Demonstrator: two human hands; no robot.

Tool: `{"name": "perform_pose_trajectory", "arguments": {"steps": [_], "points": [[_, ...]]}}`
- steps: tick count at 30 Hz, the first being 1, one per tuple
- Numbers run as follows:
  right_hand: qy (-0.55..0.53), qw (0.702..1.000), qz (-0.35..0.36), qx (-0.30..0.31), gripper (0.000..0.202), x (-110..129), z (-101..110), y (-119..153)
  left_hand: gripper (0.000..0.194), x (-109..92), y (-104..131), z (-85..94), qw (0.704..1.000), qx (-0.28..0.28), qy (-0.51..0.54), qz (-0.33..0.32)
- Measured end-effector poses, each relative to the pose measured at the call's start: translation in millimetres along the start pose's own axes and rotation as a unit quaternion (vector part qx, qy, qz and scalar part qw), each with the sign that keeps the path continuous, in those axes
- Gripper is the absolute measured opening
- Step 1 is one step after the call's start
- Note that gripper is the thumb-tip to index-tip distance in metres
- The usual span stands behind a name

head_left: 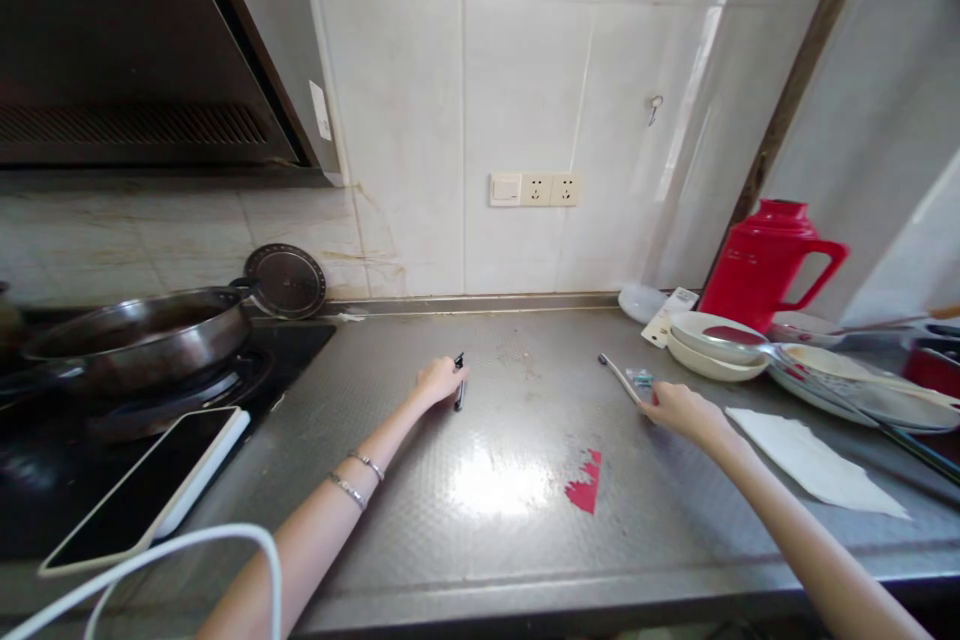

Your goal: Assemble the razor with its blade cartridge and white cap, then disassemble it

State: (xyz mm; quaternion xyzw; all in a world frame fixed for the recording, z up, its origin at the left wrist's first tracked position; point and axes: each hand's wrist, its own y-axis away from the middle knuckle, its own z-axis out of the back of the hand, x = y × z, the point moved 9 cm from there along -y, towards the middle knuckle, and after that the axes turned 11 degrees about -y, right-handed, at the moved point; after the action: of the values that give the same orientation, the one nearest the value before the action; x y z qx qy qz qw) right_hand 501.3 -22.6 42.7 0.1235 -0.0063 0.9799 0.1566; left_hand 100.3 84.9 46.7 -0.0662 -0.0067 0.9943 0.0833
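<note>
My left hand (441,381), on the middle of the steel counter (517,540), is closed on a short black pen-like object (459,395), whose ends show past the fingers. Farther right, my right hand (679,408) pinches the near end of a white toothbrush-like stick (619,378) with a dark tip pointing back and left. Right beside its fingers lies a small clear and teal item (640,378). A torn red patch (585,485) shows on the counter between my forearms.
A steel pan (150,335) stands on the black stove at left, with a phone (142,490) and white cable (225,532) nearer. At right are a red thermos (761,265), stacked bowls (716,355), a plate with utensils (885,390) and a white paper (817,460).
</note>
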Motion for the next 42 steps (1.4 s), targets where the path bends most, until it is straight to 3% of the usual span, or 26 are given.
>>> {"name": "perform_pose_trajectory", "arguments": {"steps": [10, 15, 18, 23, 29, 35, 42], "points": [[0.017, 0.995, 0.068, 0.067, 0.03, 5.7, -22.7, -14.3, 0.04, 1.0, 28.6, 4.0, 1.0, 0.004, -0.001, -0.011], [0.019, 0.995, 0.082, 0.044, 0.032, 24.0, -15.6, -3.4, 0.045, 0.6, 38.7, 1.7, 1.0, 0.005, -0.01, 0.0], [0.018, 0.994, 0.105, 0.024, 0.039, 55.5, -14.0, 10.6, 0.044, -2.7, 42.5, 0.8, 0.999, 0.011, -0.038, 0.002], [0.013, 0.987, 0.156, -0.02, 0.043, 132.5, -17.0, 37.3, 0.036, -10.0, 42.5, 2.7, 0.995, -0.007, -0.099, 0.018], [-0.005, 0.976, 0.218, -0.002, 0.044, 211.3, -32.5, 56.4, 0.035, -13.8, 40.7, -0.9, 0.993, -0.011, -0.115, 0.006], [-0.013, 0.969, 0.246, 0.021, 0.044, 250.4, -51.7, 65.9, 0.034, -19.8, 40.5, -0.2, 0.994, -0.019, -0.109, -0.007], [-0.006, 0.964, 0.265, 0.02, 0.04, 267.3, -63.3, 69.6, 0.036, -24.8, 40.3, -1.6, 0.995, -0.011, -0.096, 0.001]]}}
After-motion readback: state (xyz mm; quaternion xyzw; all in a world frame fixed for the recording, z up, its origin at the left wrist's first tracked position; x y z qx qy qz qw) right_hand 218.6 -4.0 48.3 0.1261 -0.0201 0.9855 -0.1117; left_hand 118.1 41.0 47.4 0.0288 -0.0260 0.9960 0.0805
